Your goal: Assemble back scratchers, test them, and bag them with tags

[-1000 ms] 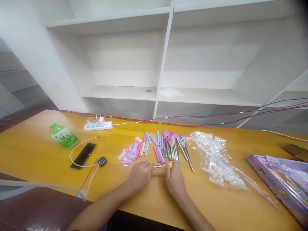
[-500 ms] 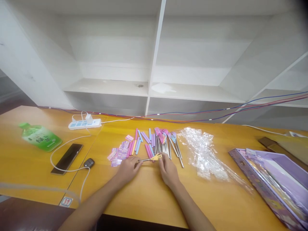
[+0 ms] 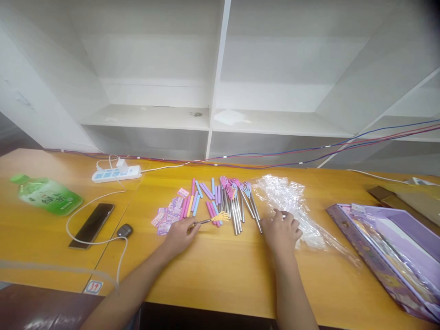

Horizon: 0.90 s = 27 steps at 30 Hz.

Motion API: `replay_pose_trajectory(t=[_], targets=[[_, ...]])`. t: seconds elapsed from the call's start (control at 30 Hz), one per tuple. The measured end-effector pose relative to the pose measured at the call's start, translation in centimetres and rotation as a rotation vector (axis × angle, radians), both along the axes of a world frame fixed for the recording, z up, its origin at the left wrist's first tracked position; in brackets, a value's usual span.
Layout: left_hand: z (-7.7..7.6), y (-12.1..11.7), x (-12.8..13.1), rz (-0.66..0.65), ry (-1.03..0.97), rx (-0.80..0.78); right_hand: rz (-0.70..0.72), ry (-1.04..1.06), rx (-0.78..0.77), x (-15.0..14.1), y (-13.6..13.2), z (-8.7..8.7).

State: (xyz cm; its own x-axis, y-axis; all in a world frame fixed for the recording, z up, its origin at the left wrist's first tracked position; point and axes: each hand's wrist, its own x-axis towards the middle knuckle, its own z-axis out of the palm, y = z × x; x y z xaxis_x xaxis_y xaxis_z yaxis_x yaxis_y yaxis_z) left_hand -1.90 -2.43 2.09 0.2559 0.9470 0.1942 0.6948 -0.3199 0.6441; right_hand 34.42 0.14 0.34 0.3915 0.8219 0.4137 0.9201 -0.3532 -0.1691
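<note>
My left hand (image 3: 181, 235) is closed round the metal shaft of a yellow back scratcher (image 3: 220, 217), whose hand-shaped head points right. My right hand (image 3: 282, 231) is at the near left edge of a heap of clear plastic bags (image 3: 302, 215), its fingers apart and bent; whether the fingertips touch the bags is unclear. Between the hands, farther back, lie several back scratchers (image 3: 235, 206) with pink and blue heads and silver shafts. Several coloured grip sleeves (image 3: 206, 191), pink, purple, blue and yellow, lie left of them. Printed cards (image 3: 169, 213) are spread beyond my left hand.
On the left are a green bottle (image 3: 48, 195) lying on its side, a phone (image 3: 92, 225), a black earbud case (image 3: 124, 230) with a white cable and a power strip (image 3: 117, 173). A purple box (image 3: 388, 256) holding packaged items stands at right. White shelves (image 3: 147, 117) rise behind.
My right hand has left the yellow back scratcher's head and moved right to the plastic bags. The left hand still holds the scratcher. The view has shifted slightly.
</note>
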Motion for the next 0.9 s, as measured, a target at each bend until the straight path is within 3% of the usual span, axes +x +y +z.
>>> replay_pose_trajectory(t=[0.13,0.3,0.5,0.77,0.9], targets=[[0.4,-0.1,0.0,-0.017,0.002,-0.016,0.018,0.12,-0.085,0.8,0.1,-0.3],[1.0,-0.1,0.0,-0.011,-0.01,-0.02,0.032,0.241,-0.071,1.2,0.2,0.3],[0.7,-0.1,-0.1,-0.023,-0.01,-0.004,0.029,0.175,0.217,0.9,0.1,1.0],[0.8,-0.2,0.0,-0.037,-0.039,-0.027,-0.139,0.083,0.587,0.9,-0.4,2.5],[1.2,-0.3,-0.2,-0.033,-0.141,-0.095,0.02,0.193,0.709,0.4,-0.6,2.4]])
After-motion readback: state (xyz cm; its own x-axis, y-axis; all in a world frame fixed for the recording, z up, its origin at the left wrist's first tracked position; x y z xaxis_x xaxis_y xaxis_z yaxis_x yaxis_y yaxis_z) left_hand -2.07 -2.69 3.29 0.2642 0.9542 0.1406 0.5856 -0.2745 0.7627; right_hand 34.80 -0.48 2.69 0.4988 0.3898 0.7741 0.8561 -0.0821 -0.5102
